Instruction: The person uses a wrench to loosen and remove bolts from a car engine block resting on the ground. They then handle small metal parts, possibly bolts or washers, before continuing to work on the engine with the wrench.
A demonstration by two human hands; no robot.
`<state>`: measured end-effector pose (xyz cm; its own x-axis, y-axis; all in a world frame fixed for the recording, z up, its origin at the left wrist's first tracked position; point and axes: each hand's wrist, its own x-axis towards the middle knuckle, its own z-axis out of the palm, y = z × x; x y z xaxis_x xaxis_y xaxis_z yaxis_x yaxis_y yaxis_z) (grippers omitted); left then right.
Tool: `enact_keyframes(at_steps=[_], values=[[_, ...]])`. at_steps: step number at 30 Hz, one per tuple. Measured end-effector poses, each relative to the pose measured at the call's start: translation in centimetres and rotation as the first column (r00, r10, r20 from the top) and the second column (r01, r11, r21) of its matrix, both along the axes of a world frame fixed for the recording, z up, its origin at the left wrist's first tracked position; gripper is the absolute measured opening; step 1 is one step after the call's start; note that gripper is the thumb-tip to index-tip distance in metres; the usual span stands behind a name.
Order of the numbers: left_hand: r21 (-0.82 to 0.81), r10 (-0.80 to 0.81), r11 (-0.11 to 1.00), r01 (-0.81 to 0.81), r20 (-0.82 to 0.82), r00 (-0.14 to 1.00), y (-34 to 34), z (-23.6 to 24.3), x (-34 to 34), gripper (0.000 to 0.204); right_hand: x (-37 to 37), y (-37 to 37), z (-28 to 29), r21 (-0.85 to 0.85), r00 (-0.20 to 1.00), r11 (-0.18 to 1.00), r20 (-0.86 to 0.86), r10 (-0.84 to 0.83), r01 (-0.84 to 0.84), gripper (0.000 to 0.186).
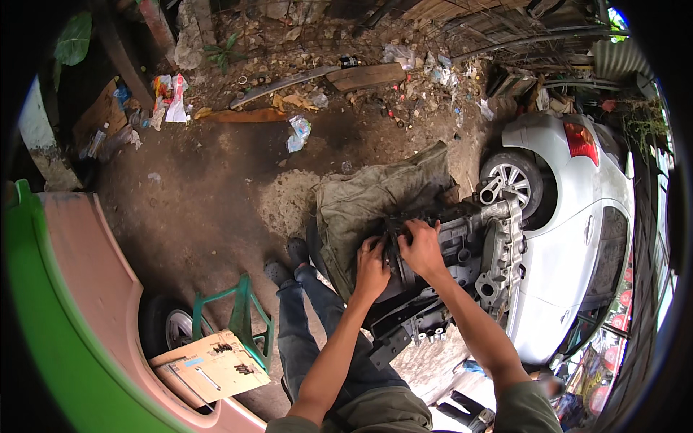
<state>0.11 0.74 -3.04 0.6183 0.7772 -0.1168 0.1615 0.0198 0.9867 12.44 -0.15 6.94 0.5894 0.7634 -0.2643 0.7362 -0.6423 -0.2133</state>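
In front of me lies a greasy engine (462, 242), with dark metal and black plastic parts and a lighter grey metal casting (502, 260) along its right side. My left hand (372, 265) bends its fingers over a black part (392, 249) at the engine's left end. Close beside it, my right hand (421, 244) presses curled fingers on the same dark part from the right. Both sets of fingertips are partly lost against the black surface. Under the engine's far left side spreads a dirty olive cloth (375, 191).
A green plastic stool (249, 317) at left carries a cardboard piece (209, 368) with a wrench (210, 377) and several small bolts. A silver car (556, 267) stands right; a green and pink body panel (79, 289) borders the left. Wood planks (364, 75) and litter lie beyond.
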Motion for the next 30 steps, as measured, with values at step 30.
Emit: enact_keyframes(at_steps=[30], values=[[-0.783, -0.342, 0.59, 0.197, -0.022, 0.939, 6.8, -8.4, 5.8, 0.046, 0.7, 0.5, 0.3, -0.12, 0.995, 0.989, -0.06, 0.074, -0.081, 0.029]])
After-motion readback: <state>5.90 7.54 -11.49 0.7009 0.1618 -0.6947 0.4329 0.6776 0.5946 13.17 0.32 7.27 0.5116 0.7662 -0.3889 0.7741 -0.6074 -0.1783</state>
